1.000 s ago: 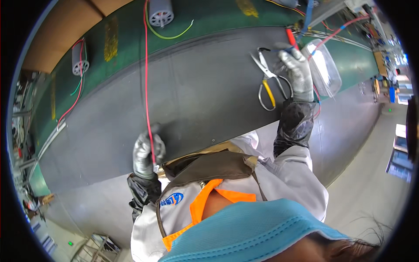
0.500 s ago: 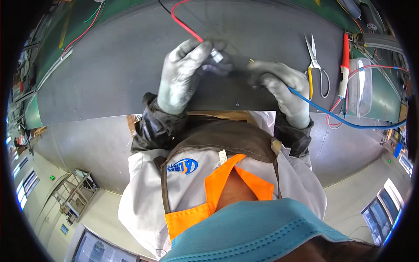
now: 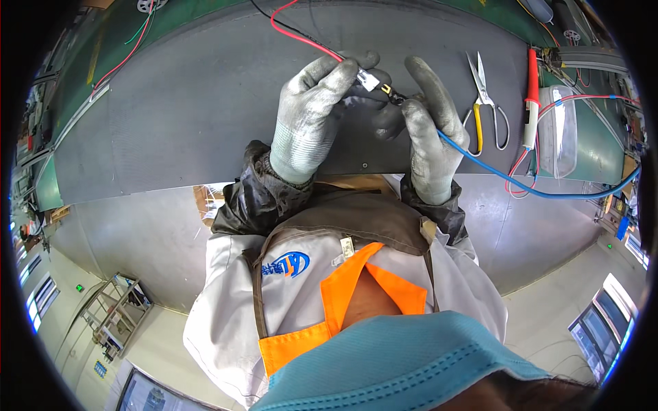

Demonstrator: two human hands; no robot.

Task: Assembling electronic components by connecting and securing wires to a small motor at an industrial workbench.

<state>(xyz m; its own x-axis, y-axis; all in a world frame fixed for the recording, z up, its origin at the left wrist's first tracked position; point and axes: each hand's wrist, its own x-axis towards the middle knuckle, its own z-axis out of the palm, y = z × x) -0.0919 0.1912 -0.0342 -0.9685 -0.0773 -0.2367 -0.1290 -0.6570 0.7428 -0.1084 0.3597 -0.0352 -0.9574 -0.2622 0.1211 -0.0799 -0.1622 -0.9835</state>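
Gloved in grey, my left hand [image 3: 308, 113] is closed on a small white connector [image 3: 368, 81] at the end of a red wire [image 3: 307, 41] and a black wire [image 3: 277, 23]. The wires run up past the table's far edge. My right hand [image 3: 430, 130], also gloved, pinches a black end piece [image 3: 396, 98] with a brass-coloured tip [image 3: 387, 90]; its index finger is raised. A blue cable [image 3: 500, 172] leads from this hand to the right. The brass tip is right beside the white connector; whether they touch I cannot tell.
Scissors [image 3: 484, 99] with one yellow handle lie right of my right hand. Beyond are a red-and-white handled tool [image 3: 532, 96] and a clear plastic box [image 3: 558, 137], with red wires nearby. The dark tabletop [image 3: 171, 116] ends close before my body.
Both hands have come closer together: the left moved right, the right moved slightly left. The brass tip is now at the white connector, and the right index finger has lifted.
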